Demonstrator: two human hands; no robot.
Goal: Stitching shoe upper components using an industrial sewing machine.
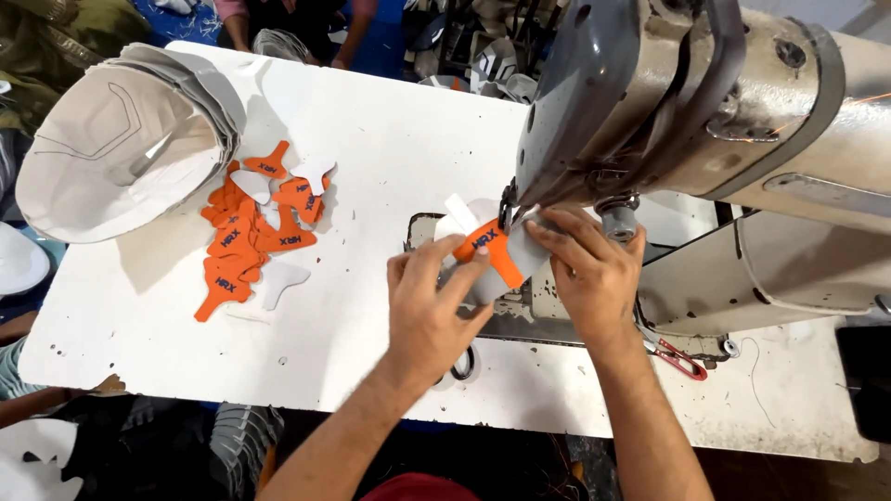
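Item 1: orange tab [490, 249], small, with dark lettering, lying on a grey-white shoe piece [524, 255]. Both sit under the head of the sewing machine [668, 102], on the machine's bed at the middle of the white desk [371, 139].

Item 2: left hand [429, 311]. Fingers spread and pressed flat; the fingertips [475, 269] touch the tab and the lower edge of the shoe piece. It pins them down and grips nothing.

Item 3: right hand [594, 274]. Fingers curled onto the right side of the shoe piece, just below the needle area, pinching its edge.

Item 4: pile of orange tabs [246, 246], loose, mixed with a few white tabs [314, 170], on the desk well left of the hands.

Item 5: stack of curved grey-white shoe uppers [121, 139], at the desk's far left corner, just beside the pile.

Item 6: scissors with red handles [682, 360], on the desk just right of the right wrist.

Item 7: dark ring [464, 362], partly hidden under the left wrist; kind cannot be told.
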